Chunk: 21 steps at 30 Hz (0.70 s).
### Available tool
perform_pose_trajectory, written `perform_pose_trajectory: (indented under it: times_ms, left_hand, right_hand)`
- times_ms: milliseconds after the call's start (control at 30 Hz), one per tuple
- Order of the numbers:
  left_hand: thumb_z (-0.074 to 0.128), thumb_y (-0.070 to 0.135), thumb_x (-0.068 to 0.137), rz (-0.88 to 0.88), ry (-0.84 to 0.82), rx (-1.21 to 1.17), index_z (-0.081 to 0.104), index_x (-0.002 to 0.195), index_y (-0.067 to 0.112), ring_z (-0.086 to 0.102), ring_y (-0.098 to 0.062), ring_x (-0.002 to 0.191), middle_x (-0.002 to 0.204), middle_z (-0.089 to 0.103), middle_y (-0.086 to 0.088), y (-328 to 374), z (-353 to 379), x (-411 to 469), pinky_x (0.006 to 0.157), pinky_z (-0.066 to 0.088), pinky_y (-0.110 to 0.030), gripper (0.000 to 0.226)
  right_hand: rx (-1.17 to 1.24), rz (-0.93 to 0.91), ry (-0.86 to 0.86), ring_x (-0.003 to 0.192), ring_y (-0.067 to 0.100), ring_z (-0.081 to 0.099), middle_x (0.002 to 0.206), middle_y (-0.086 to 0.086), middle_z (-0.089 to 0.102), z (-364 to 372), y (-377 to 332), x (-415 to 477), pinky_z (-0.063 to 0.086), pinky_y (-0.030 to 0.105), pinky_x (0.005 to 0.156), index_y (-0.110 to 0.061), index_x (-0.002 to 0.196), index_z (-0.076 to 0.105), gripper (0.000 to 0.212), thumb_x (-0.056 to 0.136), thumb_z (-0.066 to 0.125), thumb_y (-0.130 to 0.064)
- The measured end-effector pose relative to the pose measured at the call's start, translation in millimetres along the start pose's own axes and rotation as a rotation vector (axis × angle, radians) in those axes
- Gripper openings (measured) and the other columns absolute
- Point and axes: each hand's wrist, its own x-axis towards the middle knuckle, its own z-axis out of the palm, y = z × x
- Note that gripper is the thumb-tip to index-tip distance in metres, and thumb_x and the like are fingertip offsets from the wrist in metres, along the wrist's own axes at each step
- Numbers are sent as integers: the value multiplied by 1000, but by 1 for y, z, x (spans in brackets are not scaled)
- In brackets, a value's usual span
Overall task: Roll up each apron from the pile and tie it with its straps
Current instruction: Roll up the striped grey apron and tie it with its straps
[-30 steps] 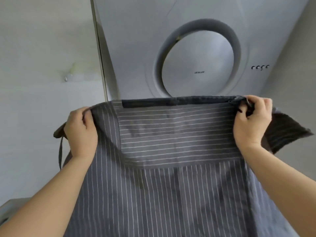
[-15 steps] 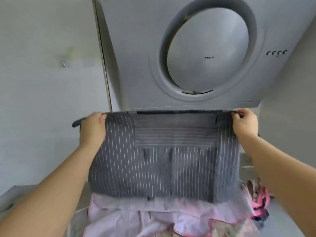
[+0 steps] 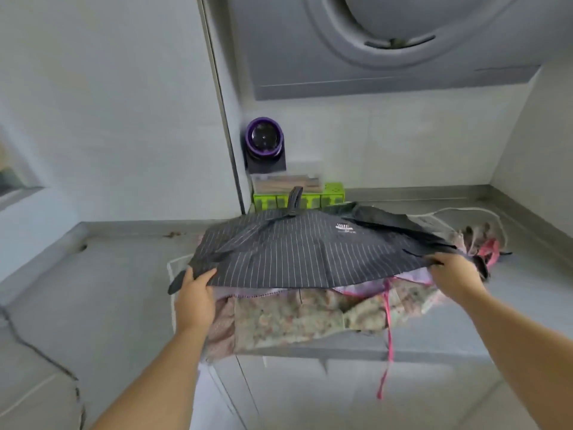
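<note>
A dark grey pinstriped apron [image 3: 310,249] is spread almost flat over the pile, billowing slightly, with a strap [image 3: 294,198] sticking up at its far edge. My left hand [image 3: 195,293] grips its near left corner. My right hand [image 3: 454,273] grips its near right corner. Beneath it lies the pile of aprons [image 3: 291,318], floral and pink fabric with pink straps [image 3: 387,342] hanging over the counter's front edge.
The pile sits on a grey counter [image 3: 124,290] set in a corner. A green box [image 3: 331,195] and a purple round device [image 3: 263,141] stand at the back. A grey range hood [image 3: 387,48] hangs overhead. White cord lies at the back right.
Both hands swung the striped apron down from hanging upright in front of the hood to lying spread over the pile. The view tilted down to the counter.
</note>
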Motion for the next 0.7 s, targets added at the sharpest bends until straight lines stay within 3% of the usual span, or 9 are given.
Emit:
perform_pose_trajectory:
  times_ms: [67,200,300,367,433,500,533,600,700]
  left_hand:
    - [43,-6,94,-47,-126,38,61,126,8,49,-39,121,145,37,-26,-23,11,-13,98,38,-38,40]
    - [49,-7,91,-32,-213,72,68,115,3,56,-40,107,126,51,-26,-41,14,-18,97,44,-42,32]
    - [51,1,92,-20,-233,165,71,100,0,59,-36,93,111,59,-22,-30,2,-7,81,46,-38,22]
    - [49,10,92,-8,-434,390,62,83,4,58,-30,88,100,62,-18,-10,-15,7,71,41,-31,18]
    - [49,18,91,-63,-680,647,60,101,5,57,-26,99,110,59,-16,16,-34,22,79,44,-32,20]
    - [53,22,89,-116,-787,767,54,126,3,56,-27,115,128,54,-15,38,-49,43,94,46,-34,41]
    - [54,22,87,-129,-796,773,52,129,3,55,-27,117,131,53,-14,46,-54,53,96,46,-35,46]
    - [54,22,86,-129,-770,759,51,129,4,56,-27,113,130,53,-13,55,-55,71,96,49,-34,47]
    - [47,19,92,-88,-662,744,53,125,3,55,-25,110,124,55,-13,60,-40,92,88,45,-28,37]
  right_hand:
    - [-143,-15,-165,105,32,60,121,9,64,20,22,-2,48,34,83,-16,117,67,32,92,48,-9]
    - [-334,-37,-266,110,30,57,121,2,64,30,43,-5,46,37,91,-29,112,69,29,92,50,-18]
    - [-523,-87,-370,107,28,59,111,3,66,18,34,1,49,29,84,-22,102,71,26,93,47,-18]
    - [-687,-84,-540,104,26,62,103,8,65,-5,9,2,45,21,69,-13,79,60,20,93,46,-14]
    - [-707,26,-645,83,20,65,119,13,61,-28,-17,3,43,19,58,-8,87,53,7,91,50,-13]
    - [-631,118,-672,78,18,66,140,17,43,-45,-34,7,45,18,51,-4,127,41,39,91,51,-13]
    - [-606,147,-677,82,20,67,143,17,37,-49,-38,15,47,19,50,-4,136,32,50,91,51,-12]
    - [-554,149,-601,85,24,69,132,16,44,-53,-40,29,54,25,57,-4,134,35,48,90,53,-13]
    - [-509,117,-491,76,25,69,101,11,55,-43,-42,54,58,32,70,-3,109,52,26,87,56,-16]
